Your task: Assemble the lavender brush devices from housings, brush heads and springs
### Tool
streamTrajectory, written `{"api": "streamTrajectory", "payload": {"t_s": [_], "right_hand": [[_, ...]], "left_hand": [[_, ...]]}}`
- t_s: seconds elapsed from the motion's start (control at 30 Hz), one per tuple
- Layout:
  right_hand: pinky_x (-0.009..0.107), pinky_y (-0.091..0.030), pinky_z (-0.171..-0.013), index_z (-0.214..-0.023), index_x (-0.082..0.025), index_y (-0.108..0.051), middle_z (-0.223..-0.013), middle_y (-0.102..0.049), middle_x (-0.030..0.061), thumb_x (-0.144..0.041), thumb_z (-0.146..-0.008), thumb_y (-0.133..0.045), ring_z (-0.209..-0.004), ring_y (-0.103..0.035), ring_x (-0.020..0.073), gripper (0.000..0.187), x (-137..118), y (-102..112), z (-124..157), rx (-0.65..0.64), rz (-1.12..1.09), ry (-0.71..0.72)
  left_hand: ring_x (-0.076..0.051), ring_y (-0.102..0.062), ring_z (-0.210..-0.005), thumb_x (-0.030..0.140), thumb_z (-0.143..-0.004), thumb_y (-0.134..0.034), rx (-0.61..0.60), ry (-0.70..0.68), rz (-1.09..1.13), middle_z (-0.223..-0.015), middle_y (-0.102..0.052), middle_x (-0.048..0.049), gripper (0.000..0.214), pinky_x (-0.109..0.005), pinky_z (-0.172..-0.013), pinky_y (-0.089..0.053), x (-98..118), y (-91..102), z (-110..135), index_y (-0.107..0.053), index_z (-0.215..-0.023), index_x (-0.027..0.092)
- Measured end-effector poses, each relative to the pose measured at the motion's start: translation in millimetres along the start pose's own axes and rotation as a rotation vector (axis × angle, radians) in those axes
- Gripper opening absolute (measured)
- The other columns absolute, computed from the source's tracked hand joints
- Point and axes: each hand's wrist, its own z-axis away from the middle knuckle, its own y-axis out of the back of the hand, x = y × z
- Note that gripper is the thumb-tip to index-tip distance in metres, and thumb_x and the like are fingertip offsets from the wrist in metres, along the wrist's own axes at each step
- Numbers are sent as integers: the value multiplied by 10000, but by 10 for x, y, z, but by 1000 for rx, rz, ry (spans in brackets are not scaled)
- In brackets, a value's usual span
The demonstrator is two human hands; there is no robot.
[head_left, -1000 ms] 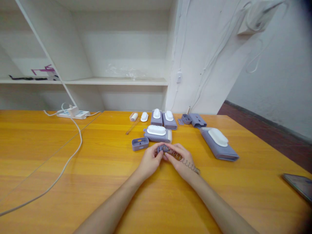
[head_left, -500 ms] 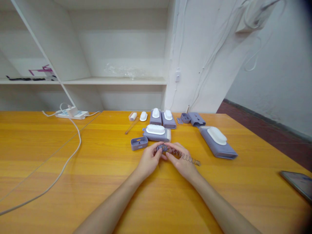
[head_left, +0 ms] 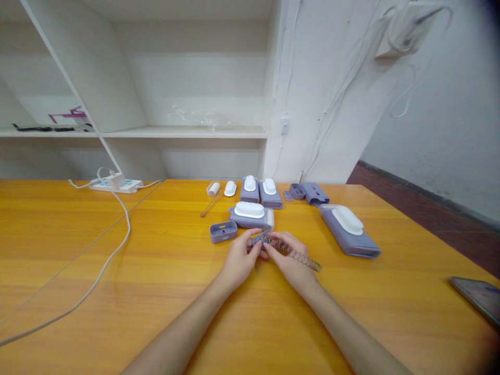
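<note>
Both hands meet over the orange table [head_left: 164,281], just in front of a lilac box with a white brush top [head_left: 250,215]. My left hand [head_left: 239,259] pinches a small lilac plastic part [head_left: 258,239] between thumb and fingers. My right hand [head_left: 291,262] grips a long metal coil spring [head_left: 300,257], whose near end meets the lilac part and whose far end sticks out to the right over my wrist. A lilac cap with holes [head_left: 223,232] lies just left of my left hand.
Further back lie two more lilac units [head_left: 260,191], small white pieces [head_left: 222,188], a second spring [head_left: 210,204], an open lilac case [head_left: 311,192] and a larger lilac unit [head_left: 349,229]. A power strip [head_left: 114,183] with a white cable sits left. A phone [head_left: 476,295] lies at the right edge.
The hands have stayed in place, turning the spring and lilac part slightly; the spring's free end has shifted a little. The view has barely moved.
</note>
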Motion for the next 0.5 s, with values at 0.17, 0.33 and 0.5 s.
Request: {"api": "streamTrajectory", "payload": {"t_s": [0.17,0.33,0.5], "right_hand": [[348,-511,-766,-887,-214,-687,-903,-685,60,-248,-703,-652,-842,-632,208,190,-15,7,-11,-28,-31,55],[374,-498,-843,-991,-219,-675,-992,-691,64,-278,-717,-654,-917,-640,224,281,4,19,9,-35,-62,-42],[379,-480,-872,-985,-221,-688,-998,-690,62,-263,-702,-671,-941,-633,225,286,9,26,8,-52,-48,-64]], "left_hand": [[-164,-661,-690,324,-796,-593,-5,22,83,-870,-687,-88,360,-307,-707,-526,24,9,-10,-524,-1091,128],[-151,-651,-658,319,-785,-605,-26,27,68,-878,-681,-101,364,-292,-681,-522,48,28,-12,-560,-1069,96],[-142,-643,-615,303,-761,-623,-16,64,87,-832,-678,-99,403,-279,-654,-513,72,38,-22,-549,-1084,74]]}}
